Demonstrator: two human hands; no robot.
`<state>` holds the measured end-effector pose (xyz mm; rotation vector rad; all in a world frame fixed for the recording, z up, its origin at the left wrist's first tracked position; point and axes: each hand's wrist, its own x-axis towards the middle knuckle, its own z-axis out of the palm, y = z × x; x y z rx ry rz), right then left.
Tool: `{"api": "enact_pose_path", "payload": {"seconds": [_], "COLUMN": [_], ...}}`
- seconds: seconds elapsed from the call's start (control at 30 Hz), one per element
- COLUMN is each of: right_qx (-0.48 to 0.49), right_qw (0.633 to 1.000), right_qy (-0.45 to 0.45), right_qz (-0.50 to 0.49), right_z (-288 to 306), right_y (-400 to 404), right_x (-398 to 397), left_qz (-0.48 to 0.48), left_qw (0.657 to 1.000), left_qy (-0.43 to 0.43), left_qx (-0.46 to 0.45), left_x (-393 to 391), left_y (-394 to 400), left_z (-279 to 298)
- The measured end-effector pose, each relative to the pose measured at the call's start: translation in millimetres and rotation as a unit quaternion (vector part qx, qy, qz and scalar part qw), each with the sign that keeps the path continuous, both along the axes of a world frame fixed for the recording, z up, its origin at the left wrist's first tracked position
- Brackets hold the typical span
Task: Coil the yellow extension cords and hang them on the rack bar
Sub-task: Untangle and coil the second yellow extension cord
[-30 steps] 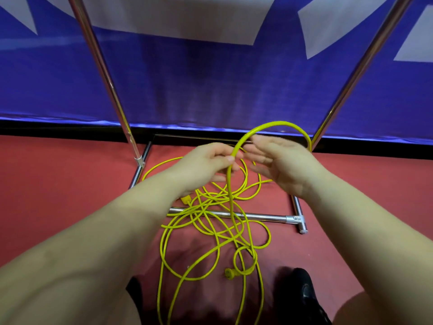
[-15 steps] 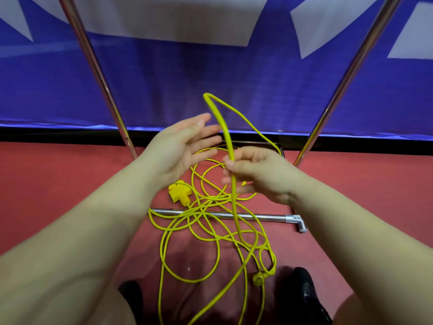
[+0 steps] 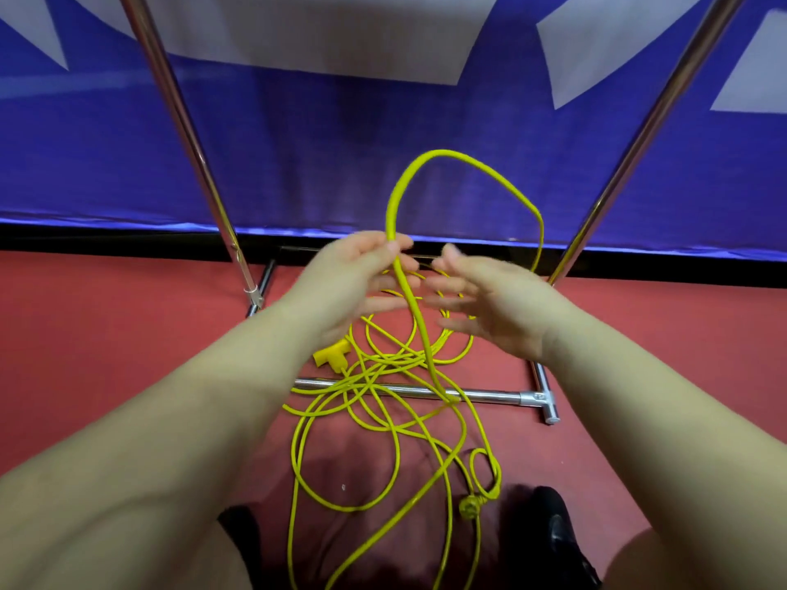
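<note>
A yellow extension cord [image 3: 426, 334] lies in a loose tangle on the red floor, with one loop arching up in front of the blue banner. My left hand [image 3: 353, 283] pinches the loop's left strand between thumb and fingers. My right hand [image 3: 489, 300] is just to the right of that strand, fingers spread and holding nothing. A yellow multi-outlet end [image 3: 332, 355] lies by my left wrist, and a yellow plug [image 3: 468, 506] rests near my shoes. The rack's top bar is out of view.
Two chrome rack uprights, left [image 3: 187, 134] and right [image 3: 639, 138], rise from a chrome base bar [image 3: 489, 396] that the cord crosses. A blue and white banner [image 3: 340, 142] stands behind the rack. My black shoes [image 3: 558, 538] are at the bottom edge.
The cord loop has passed from my right hand to my left. My right hand has let go and spread its fingers, while my left hand closed on the strand. The loop has rounded out.
</note>
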<state>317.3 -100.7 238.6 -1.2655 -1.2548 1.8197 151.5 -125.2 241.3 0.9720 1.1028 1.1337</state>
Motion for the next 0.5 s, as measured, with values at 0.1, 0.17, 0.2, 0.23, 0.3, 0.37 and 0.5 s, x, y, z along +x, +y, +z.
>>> {"api": "enact_pose_path", "payload": {"seconds": [0.1,0.17,0.2,0.23,0.3,0.37,0.5], "right_qx": [0.036,0.046,0.051,0.055,0.071,0.086,0.051], "right_qw": [0.992,0.990,0.991,0.991,0.991,0.993,0.996], "right_qy": [-0.087,-0.080,-0.071,-0.067,-0.062,-0.042,0.068], "right_qz": [0.083,0.103,0.103,0.102,0.098,0.074,-0.041], "right_z": [-11.4,-14.3,-14.3,-13.0,-8.5,-2.9,9.6], "right_y": [-10.1,-13.1,-13.3,-13.1,-12.4,-10.6,0.2], "right_x": [-6.2,-8.3,-8.4,-8.4,-9.0,-9.5,-4.2], "left_qz": [0.064,0.085,0.090,0.090,0.074,0.030,-0.121], "left_qw": [0.994,0.990,0.989,0.987,0.988,0.994,0.987], "left_qy": [-0.082,-0.108,-0.118,-0.129,-0.137,-0.100,0.087], "left_qx": [-0.012,-0.013,-0.014,-0.014,-0.016,-0.028,-0.064], "left_x": [-13.7,-18.5,-19.6,-19.7,-18.9,-16.4,-2.9], "left_y": [6.2,8.0,8.4,8.4,8.2,6.9,-4.0], "left_z": [7.4,7.7,7.5,7.4,6.0,3.0,-7.3]}}
